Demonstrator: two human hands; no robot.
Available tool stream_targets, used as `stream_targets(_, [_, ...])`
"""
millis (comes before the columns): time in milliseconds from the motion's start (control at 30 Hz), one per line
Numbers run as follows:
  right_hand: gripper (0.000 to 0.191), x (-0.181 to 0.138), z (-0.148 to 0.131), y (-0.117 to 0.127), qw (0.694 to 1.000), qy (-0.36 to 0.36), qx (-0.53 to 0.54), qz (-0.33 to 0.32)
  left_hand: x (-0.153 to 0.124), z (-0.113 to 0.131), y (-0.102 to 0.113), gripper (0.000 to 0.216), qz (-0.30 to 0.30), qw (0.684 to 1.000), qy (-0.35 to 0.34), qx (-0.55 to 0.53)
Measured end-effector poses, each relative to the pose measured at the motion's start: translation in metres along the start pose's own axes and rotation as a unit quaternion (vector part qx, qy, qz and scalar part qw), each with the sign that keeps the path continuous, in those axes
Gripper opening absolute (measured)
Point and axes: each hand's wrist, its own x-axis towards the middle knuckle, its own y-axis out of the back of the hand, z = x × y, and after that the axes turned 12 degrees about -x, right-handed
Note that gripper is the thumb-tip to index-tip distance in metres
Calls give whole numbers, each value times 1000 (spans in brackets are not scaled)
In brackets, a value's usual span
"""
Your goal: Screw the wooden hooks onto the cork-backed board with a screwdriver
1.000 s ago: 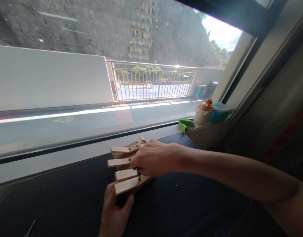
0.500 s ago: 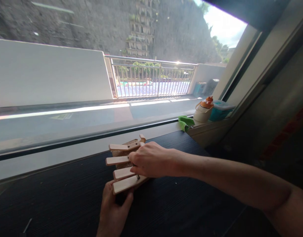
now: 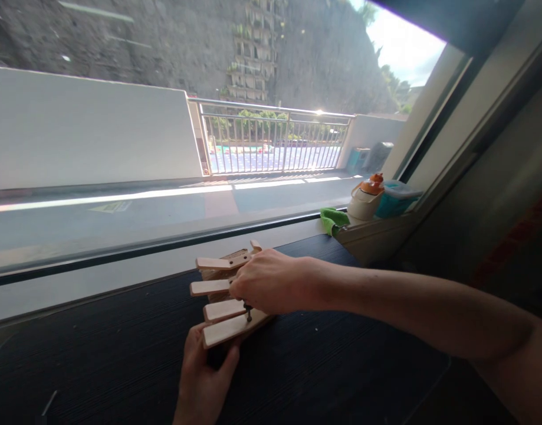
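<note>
Several pale wooden slats (image 3: 224, 332) with rounded ends lie fanned out side by side on the dark table. My left hand (image 3: 205, 372) grips the nearest slat near its left end, thumb in front and fingers behind and below. Over the slats, my right hand (image 3: 271, 282) is closed in a pinch, its fingertips pointing down and left. A dark metal bolt (image 3: 249, 316) stands upright in the nearest slat, just below those fingers. Whatever the fingers hold is mostly hidden. Dark screw heads dot the farthest slat (image 3: 217, 263), and a rough brown piece (image 3: 213, 274) shows beneath.
A dark wood-grain table (image 3: 120, 354) meets the window sill (image 3: 173, 251). On the sill at the right are a green cloth (image 3: 333, 220), a cream bottle with an orange top (image 3: 363, 203) and a teal container (image 3: 394, 199). A thin light object (image 3: 49, 403) lies at lower left.
My right hand has shifted slightly up, uncovering more of the upright bolt. The left hand and the slats stay almost where they were.
</note>
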Motion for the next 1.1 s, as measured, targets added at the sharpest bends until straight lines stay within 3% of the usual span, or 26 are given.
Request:
stream_targets(400, [23, -6, -4, -7, 998, -54, -15, 28, -1, -5, 0, 23, -4, 1000, 22, 10])
stream_targets(533, [15, -2, -6, 2, 999, -25, -26, 2, 0, -7, 1, 20, -6, 1000, 7, 10])
stream_targets(767, [19, 0, -4, 3, 999, 14, -29, -16, -1, -4, 1, 22, -8, 1000, 23, 5])
stream_targets(900, [19, -1, -2, -5, 1000, -8, -10, 15, 0, -2, 1, 24, -3, 999, 44, 3])
stream_targets(1100, [24, 1, -7, -10, 998, -54, -6, 36, 2, 1, 2, 21, -12, 1000, 11, -9])
